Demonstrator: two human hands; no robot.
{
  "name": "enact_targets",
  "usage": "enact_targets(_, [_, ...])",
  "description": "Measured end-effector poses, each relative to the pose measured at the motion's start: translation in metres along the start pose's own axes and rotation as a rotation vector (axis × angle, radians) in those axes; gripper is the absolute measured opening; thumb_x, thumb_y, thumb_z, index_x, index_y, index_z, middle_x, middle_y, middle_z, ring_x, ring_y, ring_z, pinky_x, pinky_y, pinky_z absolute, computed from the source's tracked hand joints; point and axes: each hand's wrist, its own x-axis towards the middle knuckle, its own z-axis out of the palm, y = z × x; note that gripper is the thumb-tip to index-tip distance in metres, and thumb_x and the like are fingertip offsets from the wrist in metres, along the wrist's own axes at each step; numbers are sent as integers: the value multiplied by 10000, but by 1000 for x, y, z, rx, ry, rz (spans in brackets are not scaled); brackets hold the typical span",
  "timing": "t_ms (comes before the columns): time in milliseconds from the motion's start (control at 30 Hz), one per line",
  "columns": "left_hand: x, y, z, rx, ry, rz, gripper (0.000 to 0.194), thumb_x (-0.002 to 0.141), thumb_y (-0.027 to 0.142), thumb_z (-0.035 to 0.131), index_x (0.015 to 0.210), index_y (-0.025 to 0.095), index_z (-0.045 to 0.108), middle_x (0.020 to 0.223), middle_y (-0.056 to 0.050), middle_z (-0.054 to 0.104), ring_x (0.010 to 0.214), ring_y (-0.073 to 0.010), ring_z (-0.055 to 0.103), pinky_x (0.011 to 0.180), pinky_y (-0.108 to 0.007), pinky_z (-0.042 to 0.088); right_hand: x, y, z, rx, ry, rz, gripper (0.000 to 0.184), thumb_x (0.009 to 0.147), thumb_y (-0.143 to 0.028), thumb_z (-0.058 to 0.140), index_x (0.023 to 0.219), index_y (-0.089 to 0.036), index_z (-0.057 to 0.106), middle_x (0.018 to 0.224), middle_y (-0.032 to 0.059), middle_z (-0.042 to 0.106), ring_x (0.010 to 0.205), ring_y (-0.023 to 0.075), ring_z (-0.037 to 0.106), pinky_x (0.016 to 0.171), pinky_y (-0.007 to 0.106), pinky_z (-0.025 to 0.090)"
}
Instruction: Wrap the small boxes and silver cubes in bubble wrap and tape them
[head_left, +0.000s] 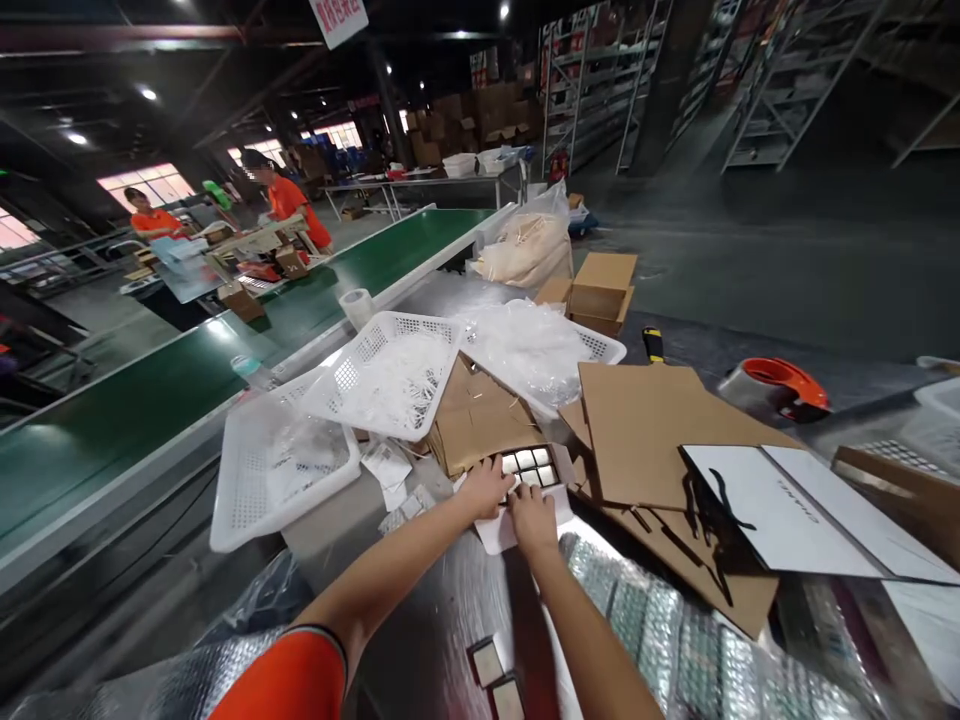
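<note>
Both my hands reach forward to a small white tray filled with several small square items. My left hand rests on the tray's left side with its fingers curled over the squares. My right hand sits just right of it, fingers bent down onto the tray's front edge. What the fingertips pinch is hidden. Two more square items lie on the shiny metal table close to me, between my forearms.
White perforated baskets with plastic bags stand left, one basket tilted. Flat cardboard sheets and a white paper bag lie right. An orange tape dispenser sits far right. A green conveyor runs left, with people in orange beyond.
</note>
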Motion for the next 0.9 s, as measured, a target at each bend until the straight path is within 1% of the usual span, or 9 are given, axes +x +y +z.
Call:
enact_targets(267, [-14,8,-13,-96,123,-122,493,755,295,698,1215,193,550,1281,-168,532,1203,-350,490,1000,-470,431,17,3,-8,53,-12,-3,350,959,-105,437,1136,-143,736,1184,186,676,1158,297,585,886,409,416])
enact_targets(367, [-34,3,-22,-300,196,-213,514,720,310,718,1190,205,539,1244,-127,549,1179,-310,505,1009,-420,440,14,7,-16,62,-10,-10,311,945,-118,471,1062,-145,757,1155,185,684,1156,294,588,896,396,417])
enact_targets(433, [-59,2,-24,-452,279,-238,505,702,277,713,1168,212,529,1214,-100,555,1151,-271,522,1010,-378,446,4,10,-19,100,5,-17,325,936,-117,475,1119,-163,740,1177,168,682,1175,286,581,918,385,421])
enact_targets(500, [-91,8,-19,-571,337,-249,469,708,252,692,1143,229,519,1191,-77,558,1126,-247,535,1004,-358,454,-16,12,-17,281,64,11,370,925,-124,472,1221,-165,691,1222,158,669,1192,274,575,942,372,434])
enact_targets(567, [-124,22,-6,-636,350,-232,458,709,250,682,1134,238,513,1213,-79,550,1141,-254,530,1019,-372,451,-46,9,-8,633,116,70,375,932,-213,472,1253,-141,653,1225,161,667,1160,261,599,934,359,465])
enact_targets(633, [-154,44,12,-654,339,-176,518,687,247,690,1173,221,510,1261,-109,533,1189,-284,504,1064,-403,426,-84,0,6,1034,61,128,425,940,-389,463,1226,-129,639,1159,154,685,1065,253,646,875,360,511])
enact_targets(700, [-179,68,31,-674,326,-104,614,661,232,694,1240,190,496,1301,-137,517,1232,-305,475,1113,-424,391,-123,-12,21,1336,-78,166,565,886,-566,496,1243,-144,611,1090,130,698,984,253,673,810,368,543])
enact_targets(767, [-198,92,48,-719,306,-51,696,655,217,681,1315,176,464,1329,-142,512,1264,-309,456,1148,-435,364,-157,-25,34,1469,-159,202,693,789,-643,589,1292,-167,577,1056,104,702,935,248,681,790,376,554])
enact_targets(900, [-223,123,74,-830,256,-16,816,676,206,660,1441,231,376,1425,-113,488,1348,-308,407,1184,-459,335,-200,-41,55,1421,-91,278,719,727,-648,639,1263,-170,601,1065,107,713,878,243,673,782,388,555])
